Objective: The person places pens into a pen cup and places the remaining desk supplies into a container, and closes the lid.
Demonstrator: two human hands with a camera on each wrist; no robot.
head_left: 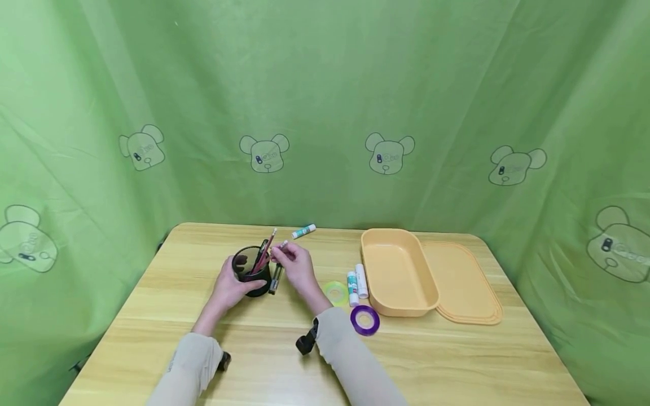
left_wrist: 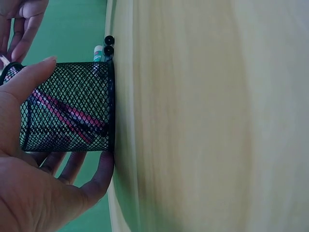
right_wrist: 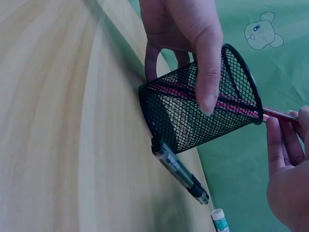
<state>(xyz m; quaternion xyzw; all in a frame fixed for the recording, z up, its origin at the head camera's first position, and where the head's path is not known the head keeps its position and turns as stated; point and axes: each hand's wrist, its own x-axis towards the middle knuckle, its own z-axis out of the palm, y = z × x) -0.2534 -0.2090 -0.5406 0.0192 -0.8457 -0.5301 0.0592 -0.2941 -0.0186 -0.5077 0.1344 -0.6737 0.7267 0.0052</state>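
My left hand [head_left: 229, 288] grips a black mesh pen cup [head_left: 260, 290] around its side, thumb on the near face and fingers behind, as the left wrist view shows. Over the cup's rim, my right hand [head_left: 299, 270] pinches a red striped pencil [right_wrist: 276, 113] near its eraser end; the pencil's lower part is inside the cup. Another pencil [head_left: 273, 235] and a black pen [head_left: 262, 249] lean in the cup with their ends sticking out. Dark marker pens [right_wrist: 178, 170] lie on the table right beside the cup's base.
A glue stick [head_left: 303, 231] lies near the table's back edge. To the right are two more glue sticks [head_left: 361, 281], a yellow-green tape roll [head_left: 336, 286], a purple tape roll [head_left: 374, 320], an orange box [head_left: 401, 311] and its lid [head_left: 464, 282].
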